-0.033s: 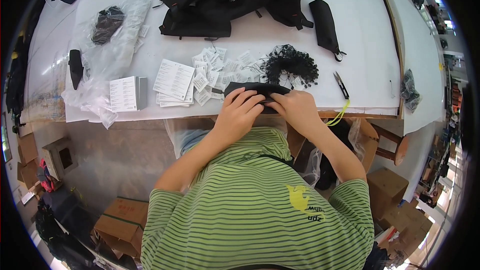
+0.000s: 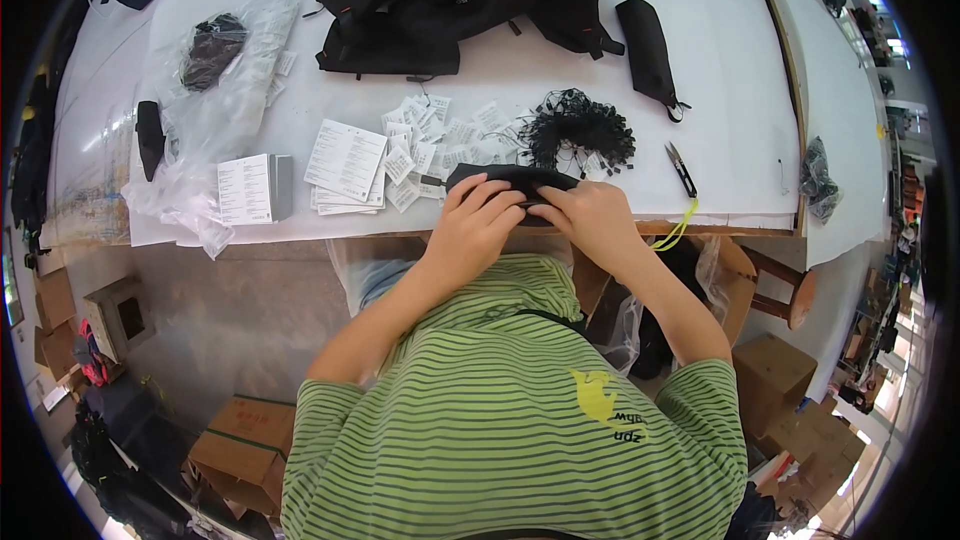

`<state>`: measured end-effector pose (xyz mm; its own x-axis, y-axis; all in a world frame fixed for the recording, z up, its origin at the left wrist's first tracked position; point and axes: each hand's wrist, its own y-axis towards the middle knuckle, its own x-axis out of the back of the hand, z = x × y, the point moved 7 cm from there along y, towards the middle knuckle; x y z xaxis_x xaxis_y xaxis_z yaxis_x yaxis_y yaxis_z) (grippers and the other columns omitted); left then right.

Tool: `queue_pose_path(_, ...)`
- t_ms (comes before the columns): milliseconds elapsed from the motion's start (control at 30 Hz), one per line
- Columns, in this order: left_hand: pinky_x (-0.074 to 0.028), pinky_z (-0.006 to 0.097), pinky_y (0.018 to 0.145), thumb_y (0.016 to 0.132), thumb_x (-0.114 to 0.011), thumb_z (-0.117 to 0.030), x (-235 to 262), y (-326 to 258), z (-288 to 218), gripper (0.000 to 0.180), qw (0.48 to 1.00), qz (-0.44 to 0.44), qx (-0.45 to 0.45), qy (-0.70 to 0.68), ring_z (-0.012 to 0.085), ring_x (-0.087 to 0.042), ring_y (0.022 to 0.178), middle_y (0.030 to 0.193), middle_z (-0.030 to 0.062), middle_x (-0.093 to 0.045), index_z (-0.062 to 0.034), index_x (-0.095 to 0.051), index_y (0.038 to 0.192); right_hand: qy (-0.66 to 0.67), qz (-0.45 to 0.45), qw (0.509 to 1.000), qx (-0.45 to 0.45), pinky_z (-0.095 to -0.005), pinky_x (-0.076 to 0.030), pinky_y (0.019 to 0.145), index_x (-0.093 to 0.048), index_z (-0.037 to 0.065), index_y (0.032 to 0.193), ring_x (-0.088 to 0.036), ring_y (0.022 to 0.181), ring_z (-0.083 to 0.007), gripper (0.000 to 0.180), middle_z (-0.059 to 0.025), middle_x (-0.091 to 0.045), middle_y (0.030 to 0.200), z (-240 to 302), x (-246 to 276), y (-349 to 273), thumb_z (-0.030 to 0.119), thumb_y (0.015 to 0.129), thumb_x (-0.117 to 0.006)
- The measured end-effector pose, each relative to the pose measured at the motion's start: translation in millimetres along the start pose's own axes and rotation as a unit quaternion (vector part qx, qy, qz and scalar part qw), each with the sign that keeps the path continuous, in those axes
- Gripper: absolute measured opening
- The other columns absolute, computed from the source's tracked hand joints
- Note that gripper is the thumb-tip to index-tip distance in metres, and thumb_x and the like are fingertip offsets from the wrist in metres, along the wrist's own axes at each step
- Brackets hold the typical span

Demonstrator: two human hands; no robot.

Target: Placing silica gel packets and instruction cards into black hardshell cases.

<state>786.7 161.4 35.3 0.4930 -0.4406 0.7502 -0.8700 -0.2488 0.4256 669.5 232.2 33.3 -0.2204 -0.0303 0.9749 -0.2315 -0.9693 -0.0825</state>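
Note:
Both my hands are on a small black fabric pouch [image 2: 484,172] at the table's front edge. My left hand [image 2: 470,228] curls its fingers over the pouch's top on the left. On the other side, my right hand [image 2: 592,220] has thumb and fingers closed on the fabric. The spot between my fingertips is dark, so the detail there is hidden. Just beyond the pouch are a heap of black string loops [image 2: 580,132] and loose white printed tags [image 2: 430,135]. A stack of white cards [image 2: 345,160] lies to the left.
Black bags [image 2: 450,20] are piled at the back, with another slim black pouch [image 2: 648,52] beside them. Thread snips [image 2: 682,170] with a yellow cord lie on the right. At left are a block of cards [image 2: 245,190] and clear plastic bags [image 2: 235,80]. A wooden stool [image 2: 795,295] stands below the right edge.

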Motion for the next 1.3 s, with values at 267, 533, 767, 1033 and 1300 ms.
queue_pose_path(267,-0.035,0.042,0.1,0.07,-0.07,-0.003,1.8,8.7,17.2,0.034,0.996,0.072,0.028,-0.049,0.0247,-0.056,0.099,0.097,0.0048,-0.062,-0.0075,-0.059,0.102,0.073,-0.01,0.996,0.049,-0.0358,-0.047,0.055,-0.069,0.01,0.089,-0.06,0.058,-0.0247,0.024,-0.0077,-0.06,0.06,-8.0,9.3,-14.9,0.031,0.077,-0.071)
queue_pose_path(533,-0.034,0.04,0.097,0.073,-0.071,-0.006,65.3,2.2,86.9,0.037,0.968,-0.097,0.22,-0.073,0.0307,-0.05,0.107,0.108,0.0099,-0.055,-0.007,-0.059,0.108,0.043,-0.013,0.999,0.02,-0.036,-0.047,0.056,-0.07,0.009,0.079,-0.06,0.058,-0.0254,0.02,-0.0072,-0.061,0.061,-24.2,4.8,-11.4,0.03,0.078,-0.07)
queue_pose_path(767,-0.034,0.041,0.094,0.071,-0.072,-0.008,67.1,-18.9,108.6,0.038,0.965,0.037,0.234,0.109,0.0291,-0.046,0.11,0.11,0.009,-0.054,-0.0077,-0.061,0.108,0.039,-0.023,0.998,0.044,-0.0352,-0.048,0.056,-0.068,0.01,0.075,-0.061,0.059,-0.0244,0.023,-0.0069,-0.062,0.061,-18.9,7.8,-10.5,0.032,0.081,-0.066)
queue_pose_path(1033,-0.047,0.033,0.074,0.078,-0.067,-0.001,79.8,11.1,77.7,0.02,0.967,-0.102,0.232,-0.025,0.0235,-0.059,0.081,0.085,0.0077,-0.065,-0.0063,-0.069,0.098,0.055,-0.038,0.997,0.038,-0.0358,-0.048,0.058,-0.068,0.009,0.076,-0.061,0.061,-0.0244,0.02,-0.0067,-0.062,0.061,-17.2,10.1,-12.9,0.029,0.079,-0.068)
queue_pose_path(1300,-0.047,0.032,0.08,0.078,-0.071,-0.009,20.4,30.5,11.6,0.027,0.994,-0.003,0.038,-0.098,0.0229,-0.06,0.093,0.104,0.0075,-0.065,-0.0063,-0.065,0.105,0.065,-0.037,0.996,0.048,-0.0357,-0.046,0.056,-0.068,0.008,0.078,-0.059,0.06,-0.0243,0.019,-0.0065,-0.062,0.062,-16.4,7.9,-13.8,0.026,0.077,-0.071)
